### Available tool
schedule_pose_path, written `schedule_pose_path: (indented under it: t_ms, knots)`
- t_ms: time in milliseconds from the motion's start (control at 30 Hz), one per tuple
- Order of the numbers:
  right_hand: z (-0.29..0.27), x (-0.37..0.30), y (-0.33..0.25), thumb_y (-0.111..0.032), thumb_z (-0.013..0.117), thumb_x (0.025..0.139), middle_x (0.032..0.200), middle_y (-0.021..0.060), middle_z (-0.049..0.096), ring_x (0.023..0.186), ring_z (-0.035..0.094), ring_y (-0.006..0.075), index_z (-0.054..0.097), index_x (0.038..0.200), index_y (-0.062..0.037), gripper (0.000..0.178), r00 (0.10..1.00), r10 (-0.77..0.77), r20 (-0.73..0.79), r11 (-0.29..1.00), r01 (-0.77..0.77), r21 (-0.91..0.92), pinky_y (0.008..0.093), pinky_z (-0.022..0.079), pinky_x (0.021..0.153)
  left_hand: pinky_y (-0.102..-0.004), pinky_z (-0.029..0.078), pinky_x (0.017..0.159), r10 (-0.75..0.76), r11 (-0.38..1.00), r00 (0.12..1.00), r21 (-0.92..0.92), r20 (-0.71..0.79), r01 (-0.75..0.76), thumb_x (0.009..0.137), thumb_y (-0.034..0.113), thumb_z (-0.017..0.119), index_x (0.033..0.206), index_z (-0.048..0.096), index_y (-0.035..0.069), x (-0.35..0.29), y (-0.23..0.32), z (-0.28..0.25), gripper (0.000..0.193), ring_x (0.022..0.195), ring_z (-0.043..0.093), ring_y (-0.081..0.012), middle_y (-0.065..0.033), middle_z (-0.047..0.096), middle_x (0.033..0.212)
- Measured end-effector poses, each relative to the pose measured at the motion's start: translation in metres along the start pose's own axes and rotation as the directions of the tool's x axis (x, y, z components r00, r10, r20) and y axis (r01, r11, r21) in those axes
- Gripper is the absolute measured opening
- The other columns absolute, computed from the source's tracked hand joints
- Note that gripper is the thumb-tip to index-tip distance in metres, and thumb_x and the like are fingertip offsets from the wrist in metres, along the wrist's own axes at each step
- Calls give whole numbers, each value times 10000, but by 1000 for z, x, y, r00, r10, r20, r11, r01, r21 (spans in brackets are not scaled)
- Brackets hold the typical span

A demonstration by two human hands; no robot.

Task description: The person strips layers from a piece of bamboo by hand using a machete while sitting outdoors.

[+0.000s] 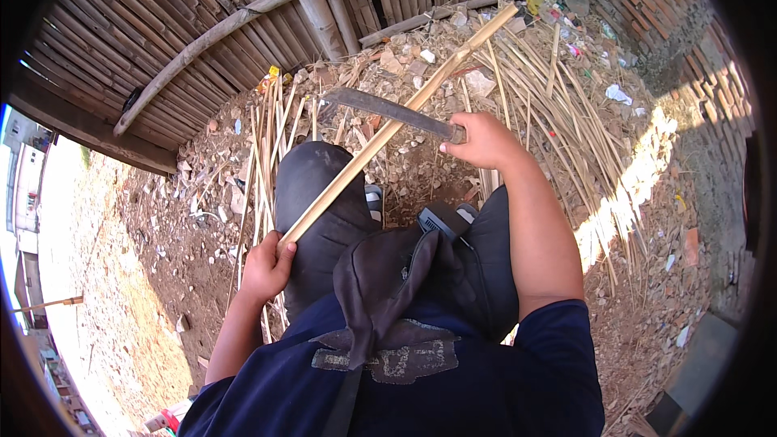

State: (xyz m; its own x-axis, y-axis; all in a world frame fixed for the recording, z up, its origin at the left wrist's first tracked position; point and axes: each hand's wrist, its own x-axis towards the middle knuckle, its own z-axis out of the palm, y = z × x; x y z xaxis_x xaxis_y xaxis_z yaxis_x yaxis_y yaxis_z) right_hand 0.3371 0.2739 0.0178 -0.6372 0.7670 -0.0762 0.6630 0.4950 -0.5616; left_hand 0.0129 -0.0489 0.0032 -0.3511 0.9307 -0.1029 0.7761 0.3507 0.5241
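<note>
My left hand (266,265) is closed round the near end of a long split bamboo strip (348,174). The strip slants up and away to the right, passing over my left knee, with a joint showing near its far end. In my right hand (484,140) is the handle of a machete (380,107), mostly hidden by my fingers. Its dark, curved blade points left and crosses the strip around its middle. Whether the edge touches the bamboo, I cannot tell.
Thin bamboo strips (558,105) lie in a large bundle to the right, and more strips (263,142) lie beside my left knee. A wooden slat wall (202,16) stands ahead and a brick wall (688,32) at the right. Stones and litter cover the dirt ground.
</note>
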Motion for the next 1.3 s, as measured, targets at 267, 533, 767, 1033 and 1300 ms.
schedule_pose_path:
  t_ms: [267,533,767,1033,1300]
  knots:
    - [1,1,1,-327,825,809,769,190,666,762,680,344,693,1024,-54,371,1000,16,23,1000,-16,-3,448,506,713,-490,457,569,24,1000,999,-8,-26,-24,1010,303,620,876,527,21,0,0,1,326,624,619,-436,-208,586,632]
    - [-3,1,-4,-339,826,808,836,195,686,823,688,352,687,1035,-51,391,996,62,57,998,-62,-5,448,518,754,-505,462,579,4,1000,1000,-3,-13,-4,1006,321,621,870,526,23,1,-6,3,341,639,620,-455,-224,589,639]
    - [-6,0,-7,-359,803,813,939,184,722,929,698,357,697,1063,-73,395,992,86,92,995,-81,-64,460,532,812,-502,463,576,-9,1000,1000,8,-12,9,1006,337,619,871,529,25,2,-5,3,352,631,623,-447,-220,590,634]
    - [-8,-1,-10,-358,805,811,937,184,720,933,698,356,703,1088,-79,407,991,97,92,994,-92,-56,457,536,814,-493,464,573,-11,1000,1000,-4,-14,11,1005,337,620,879,538,25,1,-7,4,347,624,624,-437,-215,591,634]
    - [-8,0,-10,-366,804,814,971,194,723,956,701,362,705,1098,-87,411,993,85,79,994,-79,-79,464,543,832,-487,466,578,-16,1000,1000,-11,-14,16,1004,321,622,873,542,19,1,-3,3,339,631,624,-440,-220,593,644]
